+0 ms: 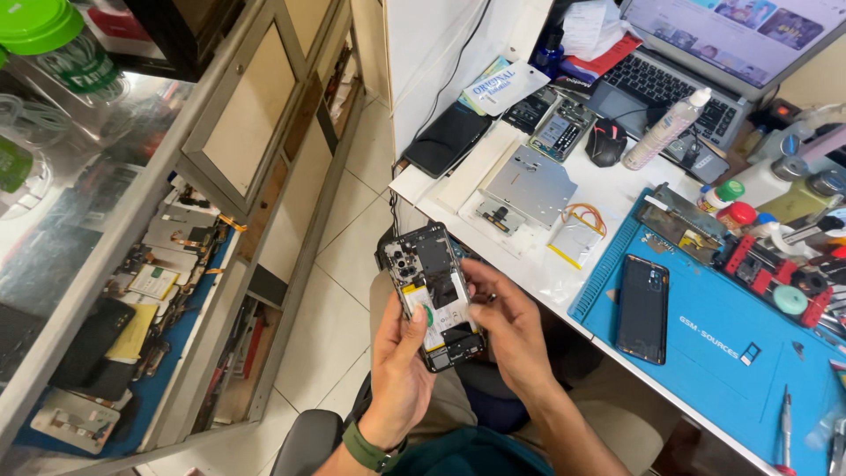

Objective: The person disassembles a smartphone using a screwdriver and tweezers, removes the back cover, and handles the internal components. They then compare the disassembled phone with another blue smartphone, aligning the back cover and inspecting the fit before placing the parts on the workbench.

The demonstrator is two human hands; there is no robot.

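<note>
My left hand [401,366] gripped the opened phone [432,295] by its edges, left of the blue mat [705,344]; my right hand [507,322] pinched a part inside. Light, rigid, probably fragile: hold the frame only.

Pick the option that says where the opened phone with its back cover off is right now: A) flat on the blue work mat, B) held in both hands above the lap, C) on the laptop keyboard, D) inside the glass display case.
B: the left hand cradles the opened phone from below while the right hand touches its edge.
</note>
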